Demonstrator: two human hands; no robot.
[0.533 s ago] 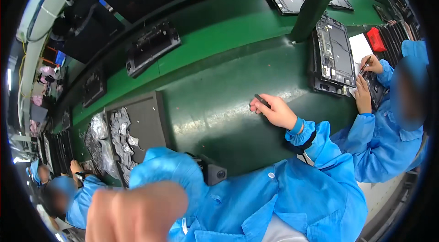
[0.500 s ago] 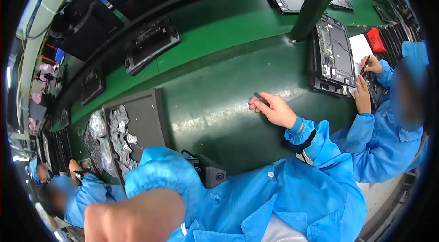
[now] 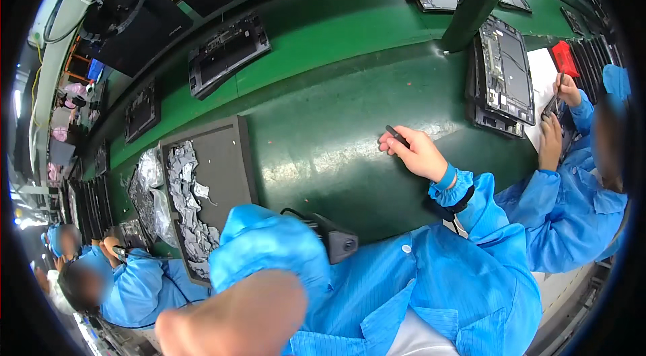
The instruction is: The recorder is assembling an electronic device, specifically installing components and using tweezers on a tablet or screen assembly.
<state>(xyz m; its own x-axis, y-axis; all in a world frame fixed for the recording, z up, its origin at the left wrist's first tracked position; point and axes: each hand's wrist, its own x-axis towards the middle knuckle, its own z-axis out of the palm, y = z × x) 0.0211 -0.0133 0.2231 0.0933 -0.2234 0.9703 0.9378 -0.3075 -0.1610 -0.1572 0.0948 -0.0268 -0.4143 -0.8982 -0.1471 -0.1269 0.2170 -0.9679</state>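
My right hand [image 3: 418, 154] is over the middle of the dark green bench [image 3: 323, 120], its fingers closed on a slim black stick-like tool [image 3: 397, 136]. Which kind of tool it is cannot be made out. Very near the camera at the bottom, my left hand [image 3: 232, 315] is raised and blurred, with its fingers hidden from view. Beyond the left sleeve lies a dark shallow tray [image 3: 222, 174] holding crumpled grey strips [image 3: 183, 178].
Opened device housings [image 3: 229, 56] lie along the far green ledge. More stacked open housings [image 3: 503, 73] stand at right, near a green post [image 3: 481, 3]. Clear plastic bags [image 3: 153, 188] sit left of the tray. Co-workers in blue sit on both sides; one [image 3: 552, 134] holds a thin tool.
The whole scene has shifted slightly to the right in the picture. My left hand has moved a little rightward, still near the camera. My right hand keeps its hold on the black tool.
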